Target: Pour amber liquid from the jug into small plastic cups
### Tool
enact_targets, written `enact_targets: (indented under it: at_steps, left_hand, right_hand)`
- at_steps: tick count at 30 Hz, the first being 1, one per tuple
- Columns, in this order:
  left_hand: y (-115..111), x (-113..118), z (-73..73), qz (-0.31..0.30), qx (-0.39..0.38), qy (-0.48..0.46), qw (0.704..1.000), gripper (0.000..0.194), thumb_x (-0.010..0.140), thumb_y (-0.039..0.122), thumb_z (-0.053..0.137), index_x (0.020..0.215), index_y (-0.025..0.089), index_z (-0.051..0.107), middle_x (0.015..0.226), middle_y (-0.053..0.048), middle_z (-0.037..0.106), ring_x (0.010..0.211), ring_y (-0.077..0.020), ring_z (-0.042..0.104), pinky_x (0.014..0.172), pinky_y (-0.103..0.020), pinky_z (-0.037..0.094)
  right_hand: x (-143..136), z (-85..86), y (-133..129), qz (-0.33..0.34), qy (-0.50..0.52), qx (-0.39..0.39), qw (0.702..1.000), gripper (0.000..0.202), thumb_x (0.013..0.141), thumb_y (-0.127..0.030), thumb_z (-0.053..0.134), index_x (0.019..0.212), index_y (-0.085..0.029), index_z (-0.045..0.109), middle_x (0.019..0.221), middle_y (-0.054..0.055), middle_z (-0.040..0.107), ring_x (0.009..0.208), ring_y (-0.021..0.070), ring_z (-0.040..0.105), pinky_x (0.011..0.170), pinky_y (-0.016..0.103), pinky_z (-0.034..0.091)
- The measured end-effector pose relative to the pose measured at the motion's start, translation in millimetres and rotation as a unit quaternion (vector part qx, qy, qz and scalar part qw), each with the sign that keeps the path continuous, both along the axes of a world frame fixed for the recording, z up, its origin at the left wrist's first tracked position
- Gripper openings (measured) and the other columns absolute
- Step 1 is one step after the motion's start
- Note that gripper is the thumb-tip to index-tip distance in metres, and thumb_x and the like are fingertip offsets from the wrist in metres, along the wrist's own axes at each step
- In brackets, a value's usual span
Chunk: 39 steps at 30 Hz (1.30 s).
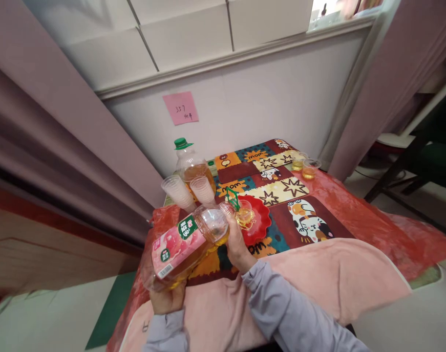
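A large clear plastic juice bottle (179, 244) with a pink label lies tilted in my two hands, its mouth pointing right and away from me. My right hand (239, 244) is wrapped round its neck. Under the bottle's base, my left hand (168, 297) bears its weight; its fingers are partly hidden by the bottle. A green plastic piece (233, 198) shows by the bottle's mouth. Just beyond the mouth, a clear plastic cup (244, 215) with yellow liquid sits on a red scalloped plate (261, 227). I cannot tell whether liquid is flowing.
Two stacks of plastic cups (177, 190) and a second juice bottle (193, 164) with a green cap stand at the back left. Two cups with yellow drink (309, 171) stand at the far right. A pink cloth (329, 274) covers the near edge.
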<state>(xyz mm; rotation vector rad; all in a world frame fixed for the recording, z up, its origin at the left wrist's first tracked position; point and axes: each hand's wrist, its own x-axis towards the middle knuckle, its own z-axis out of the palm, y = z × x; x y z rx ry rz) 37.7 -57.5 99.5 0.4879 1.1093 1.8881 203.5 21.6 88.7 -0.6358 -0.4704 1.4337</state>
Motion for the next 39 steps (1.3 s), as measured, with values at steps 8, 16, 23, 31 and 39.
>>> enact_targets:
  at_steps: [8, 16, 23, 31, 39]
  left_hand:
    - [1, -20, -20.4, -0.053, 0.053, 0.007, 0.997, 0.048, 0.098, 0.057, 0.069, 0.139, 0.033, 0.073, 0.129, -0.002, 0.082, 0.107, -0.0251, 0.081, 0.103, -0.044, 0.065]
    - [-1, -5, -5.5, -0.002, -0.013, 0.015, 1.000, 0.053, 0.094, 0.059, 0.070, 0.142, 0.035, 0.071, 0.155, -0.004, 0.067, 0.121, -0.0288, 0.076, 0.090, -0.046, 0.070]
    - [-1, -3, -3.8, -0.007, -0.024, 0.010, 1.000, 0.055, 0.089, 0.061, 0.075, 0.137, 0.035, 0.074, 0.147, -0.005, 0.073, 0.118, -0.0314, 0.077, 0.089, -0.049, 0.069]
    - [1, 4, -11.4, -0.001, 0.042, 0.052, 0.998, 0.051, 0.095, 0.049, 0.074, 0.143, 0.032, 0.071, 0.150, -0.006, 0.071, 0.132, -0.0290, 0.071, 0.105, -0.043, 0.063]
    - [5, 2, -25.3, 0.059, 0.084, 0.049, 0.993, 0.055, 0.088, 0.050, 0.081, 0.138, 0.028, 0.073, 0.150, -0.010, 0.070, 0.134, -0.0301, 0.069, 0.111, -0.045, 0.059]
  right_hand:
    - [2, 2.6, -1, -0.007, -0.035, 0.009, 0.999, 0.060, 0.095, -0.066, 0.062, 0.134, -0.023, 0.076, 0.135, 0.003, 0.079, 0.141, 0.0278, 0.063, 0.124, 0.045, 0.046]
    - [-1, -3.8, 1, -0.019, -0.057, -0.009, 0.998, 0.065, 0.094, -0.069, 0.060, 0.137, -0.023, 0.073, 0.132, 0.004, 0.080, 0.138, 0.0278, 0.065, 0.122, 0.046, 0.048]
    - [3, -1.0, -4, -0.027, -0.114, 0.012, 0.993, 0.055, 0.099, -0.065, 0.055, 0.128, -0.023, 0.077, 0.127, 0.005, 0.081, 0.134, 0.0282, 0.067, 0.118, 0.046, 0.051]
    - [10, 1.8, -8, -0.055, -0.168, 0.000, 0.984, 0.059, 0.096, -0.062, 0.056, 0.135, -0.020, 0.073, 0.150, 0.010, 0.070, 0.146, 0.0282, 0.058, 0.128, 0.049, 0.039]
    - [16, 21.2, -20, -0.057, -0.233, -0.024, 0.970, 0.073, 0.093, -0.068, 0.056, 0.140, -0.015, 0.069, 0.154, 0.015, 0.066, 0.147, 0.0308, 0.057, 0.126, 0.047, 0.041]
